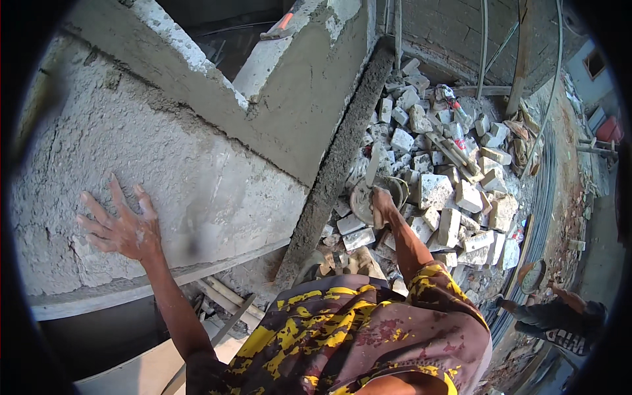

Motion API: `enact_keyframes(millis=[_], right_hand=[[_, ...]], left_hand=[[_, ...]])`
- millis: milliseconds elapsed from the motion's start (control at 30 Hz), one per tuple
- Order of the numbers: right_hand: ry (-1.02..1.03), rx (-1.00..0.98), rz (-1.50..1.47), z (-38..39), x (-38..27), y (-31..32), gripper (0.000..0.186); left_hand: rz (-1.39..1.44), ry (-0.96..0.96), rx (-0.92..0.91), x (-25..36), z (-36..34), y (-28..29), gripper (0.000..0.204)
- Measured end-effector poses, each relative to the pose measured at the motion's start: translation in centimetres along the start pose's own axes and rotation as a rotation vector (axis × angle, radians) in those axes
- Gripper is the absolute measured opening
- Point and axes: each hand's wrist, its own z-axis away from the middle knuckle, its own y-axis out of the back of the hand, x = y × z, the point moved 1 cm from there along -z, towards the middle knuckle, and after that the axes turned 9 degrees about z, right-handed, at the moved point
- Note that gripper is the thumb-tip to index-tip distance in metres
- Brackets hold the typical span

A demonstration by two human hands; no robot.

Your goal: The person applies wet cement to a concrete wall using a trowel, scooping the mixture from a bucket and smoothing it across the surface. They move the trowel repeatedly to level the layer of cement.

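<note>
My left hand (pixel 125 227) lies with spread fingers on the rough, cement-covered surface (pixel 197 178) at the left. My right hand (pixel 381 203) is closed around the handle of a trowel (pixel 373 164), whose blade points away from me. Just by that hand is a round bucket (pixel 359 203) standing against the rubble; my hand and the trowel hide part of it, and its contents are hard to make out. Between the smooth plastered wall (pixel 296 112) and the rubble runs a long mortar-crusted board (pixel 334 155).
Broken white blocks (pixel 434 191) are heaped at the right, with wooden pieces among them. A tool with an orange handle (pixel 286 21) rests on the wall ledge. Upright poles (pixel 484 46) stand beyond the heap. At the lower right, another person (pixel 559 316) holds a round pan (pixel 530 276).
</note>
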Motion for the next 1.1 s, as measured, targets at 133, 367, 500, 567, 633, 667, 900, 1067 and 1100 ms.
enact_keyframes(millis=[133, 367, 500, 567, 633, 667, 900, 1067, 1100], right_hand=[[-0.002, 0.055, -0.084, -0.6, 3.1, 0.9, 0.034], [-0.227, 0.084, 0.280, 14.1, 15.5, 0.2, 0.032], [-0.348, 0.113, 0.356, 22.3, 21.4, -2.3, 0.031], [-0.417, 0.133, 0.335, 25.6, 22.8, -4.0, 0.031], [-0.477, 0.157, 0.302, 28.3, 23.8, -5.9, 0.031], [-0.509, 0.179, 0.274, 29.8, 24.3, -6.8, 0.030], [-0.634, 0.266, 0.163, 35.6, 28.4, -14.2, 0.029], [-0.770, 0.287, 0.193, 37.8, 29.0, -19.1, 0.029], [-0.805, 0.282, 0.186, 37.8, 29.0, -19.7, 0.029]], left_hand=[[0.081, 0.016, 0.038, -0.2, 0.1, 0.1, 0.042], [0.287, 0.004, 0.047, -1.6, 0.9, 0.6, 0.031], [0.503, -0.068, 0.161, -1.9, 0.7, 1.1, 0.027], [0.521, -0.056, 0.168, -2.1, 0.5, 1.3, 0.023], [0.611, -0.100, 0.176, -2.4, 0.5, 1.9, 0.024], [0.645, -0.088, 0.194, -2.4, 0.5, 2.3, 0.024], [1.879, 0.086, 0.331, 5.9, 0.0, 3.4, 0.028], [2.299, 0.124, -0.534, 17.8, 4.6, 0.3, 0.036], [2.335, 0.108, -0.712, 20.1, 6.5, -0.4, 0.038]])
